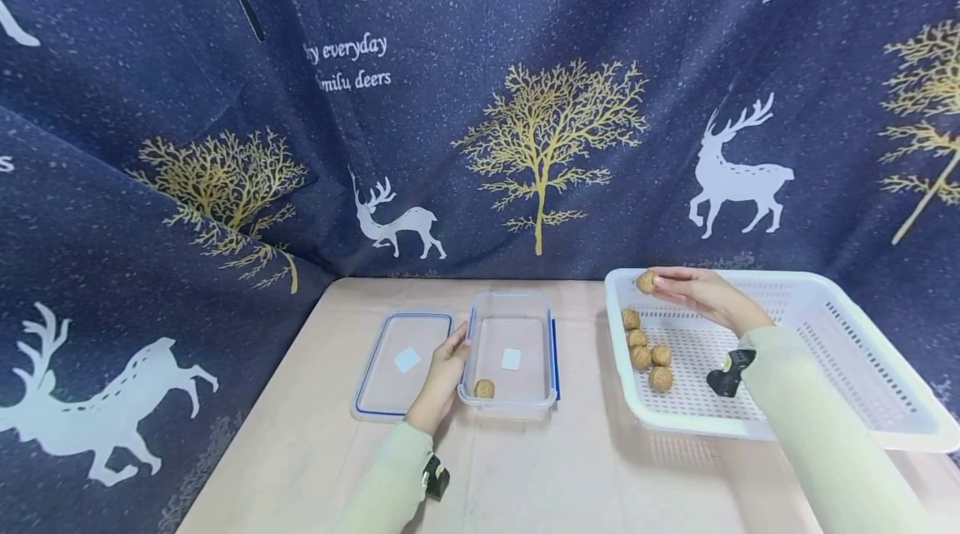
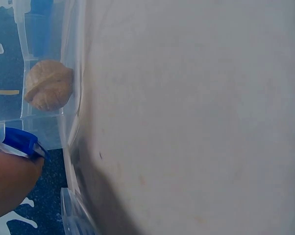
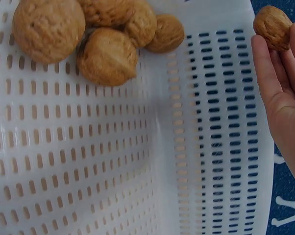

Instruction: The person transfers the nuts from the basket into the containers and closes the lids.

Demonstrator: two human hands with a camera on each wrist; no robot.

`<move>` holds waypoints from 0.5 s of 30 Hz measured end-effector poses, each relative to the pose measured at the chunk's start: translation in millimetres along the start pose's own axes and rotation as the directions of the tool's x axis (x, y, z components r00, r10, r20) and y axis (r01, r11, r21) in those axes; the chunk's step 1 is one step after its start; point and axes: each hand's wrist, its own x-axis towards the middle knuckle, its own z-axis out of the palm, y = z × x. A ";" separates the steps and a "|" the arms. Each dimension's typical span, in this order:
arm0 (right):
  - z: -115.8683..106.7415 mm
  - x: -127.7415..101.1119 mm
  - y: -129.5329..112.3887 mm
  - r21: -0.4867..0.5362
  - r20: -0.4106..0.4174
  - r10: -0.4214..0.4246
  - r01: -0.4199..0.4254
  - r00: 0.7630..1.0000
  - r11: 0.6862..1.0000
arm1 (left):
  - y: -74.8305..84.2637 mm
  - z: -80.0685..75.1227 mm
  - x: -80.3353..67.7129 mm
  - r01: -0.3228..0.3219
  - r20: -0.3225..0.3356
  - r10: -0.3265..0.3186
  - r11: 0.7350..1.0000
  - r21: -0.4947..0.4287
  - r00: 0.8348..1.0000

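Note:
Between the fingertips and thumb of my right hand [image 1: 705,296] is a walnut [image 1: 647,282], pinched above the far left rim of a white plastic basket [image 1: 637,416]. The right wrist view shows that same walnut [image 3: 272,28] at the tips of the fingers. Several more walnuts [image 1: 660,378] lie along the basket's left side. My left hand [image 1: 442,371] holds the left side of a clear food container [image 1: 517,405]. One walnut [image 1: 483,389] sits in its near left corner. In the left wrist view, part of the left hand [image 2: 12,183] appears beside a blue clip [image 2: 21,141].
A clear lid [image 1: 401,409] with a blue seal lies left of the container. Pale cloth [image 1: 300,451] covers the table. Behind it hangs a dark blue curtain [image 1: 600,209] with deer and trees. A stretch of table separates the container from the basket.

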 end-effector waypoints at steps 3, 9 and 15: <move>4.2 -0.2 -3.4 0.049 -0.008 -0.021 0.021 1.000 0.999 | 4.3 -0.7 -2.5 0.010 0.010 -0.010 1.000 -0.009 1.000; 16.8 1.7 -11.0 0.158 -0.032 -0.065 0.069 0.997 0.985 | 25.5 0.9 -15.7 0.017 0.032 -0.017 1.000 0.000 0.999; 31.3 5.8 -19.1 0.188 -0.073 -0.063 0.076 0.995 0.979 | 32.8 2.2 -20.9 0.012 0.029 -0.012 1.000 -0.002 1.000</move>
